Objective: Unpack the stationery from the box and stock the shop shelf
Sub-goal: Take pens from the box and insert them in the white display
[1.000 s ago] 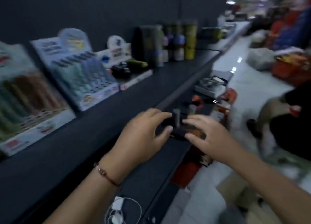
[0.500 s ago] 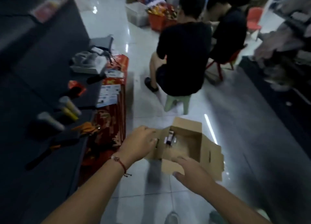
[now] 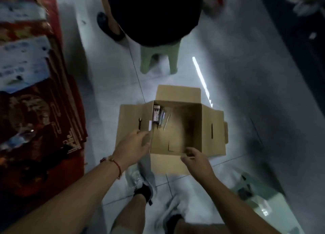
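Observation:
An open cardboard box (image 3: 213,128) stands on the tiled floor right in front of my feet, its flaps spread out. A small pack of stationery (image 3: 157,117) and some thin pens (image 3: 166,122) lean against its left inner wall; the rest of the box's floor shows bare. My left hand (image 3: 133,146) hovers at the box's near-left corner, fingers loosely curled and holding nothing. My right hand (image 3: 195,160) is over the near flap, fingers relaxed and empty.
Red packaged goods (image 3: 35,119) are stacked along the left. A person in black sits on a green stool (image 3: 159,58) just beyond the box. A pale green stool (image 3: 263,204) stands at my right. Dark shelving runs along the far right.
My view swung from the shelf down to the floor. Both hands left the items on the shelf and came down to the open box, empty.

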{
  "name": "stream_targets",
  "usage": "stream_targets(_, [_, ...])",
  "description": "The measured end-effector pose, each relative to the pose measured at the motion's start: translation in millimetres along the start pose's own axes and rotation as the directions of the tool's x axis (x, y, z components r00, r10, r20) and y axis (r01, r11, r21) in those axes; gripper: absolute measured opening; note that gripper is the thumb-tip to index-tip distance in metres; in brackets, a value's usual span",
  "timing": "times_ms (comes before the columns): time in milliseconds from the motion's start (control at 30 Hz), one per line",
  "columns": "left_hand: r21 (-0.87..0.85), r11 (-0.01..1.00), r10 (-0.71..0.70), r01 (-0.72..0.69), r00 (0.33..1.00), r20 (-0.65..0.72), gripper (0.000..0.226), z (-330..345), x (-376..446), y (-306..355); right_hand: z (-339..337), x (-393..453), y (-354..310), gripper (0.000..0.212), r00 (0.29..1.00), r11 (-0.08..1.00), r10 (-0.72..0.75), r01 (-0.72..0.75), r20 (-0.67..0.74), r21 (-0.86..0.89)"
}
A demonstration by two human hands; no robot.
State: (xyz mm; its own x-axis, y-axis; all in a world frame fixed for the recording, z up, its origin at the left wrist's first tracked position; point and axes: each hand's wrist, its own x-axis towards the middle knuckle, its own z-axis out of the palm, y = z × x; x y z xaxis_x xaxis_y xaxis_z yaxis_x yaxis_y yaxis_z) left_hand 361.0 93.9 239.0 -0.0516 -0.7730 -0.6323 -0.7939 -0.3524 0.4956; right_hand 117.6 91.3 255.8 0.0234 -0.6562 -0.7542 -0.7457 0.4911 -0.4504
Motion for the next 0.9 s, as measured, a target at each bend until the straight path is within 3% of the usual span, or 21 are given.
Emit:
stream_targets(167, [0.01, 1.0, -0.017, 0.017, 0.999, -0.04, 0.046, 57, 144, -57, 65, 174, 18, 0.043, 0.99, 0.956, 0.135, -0.139, 0.033, 0.259])
stream_targets(400, [-0.052, 0.997, -0.064, 0.058, 0.99, -0.128, 0.07, 157, 287, -122, 154, 392, 68, 0.052, 0.953, 0.855, 0.291, -0.301, 0.09, 0.422])
stream_targets(467, [-0.089, 0.995, -0.05, 0.032, 0.978, -0.202, 0.077, 182, 302, -131, 171, 427, 81, 0.057, 0.945, 0.835, 0.301, -0.326, 0.127, 0.444])
stream_targets(533, [-0.024, 1.0, -0.021, 0.014, 0.952, -0.304, 0.078, 202, 312, -137, 187, 456, 92, 0.06, 0.942, 0.835, 0.307, -0.334, 0.134, 0.436])
stream_targets(633, [0.076, 0.997, 0.004, 0.03, 0.914, -0.406, 0.079, 218, 321, -145, 213, 486, 101, 0.049, 0.951, 0.834, 0.3, -0.302, 0.079, 0.461])
stream_targets(900, [0.104, 0.994, 0.006, 0.046, 0.895, -0.447, 0.075, 228, 326, -150, 237, 527, 102, 0.024, 0.968, 0.847, 0.248, -0.237, 0.04, 0.475])
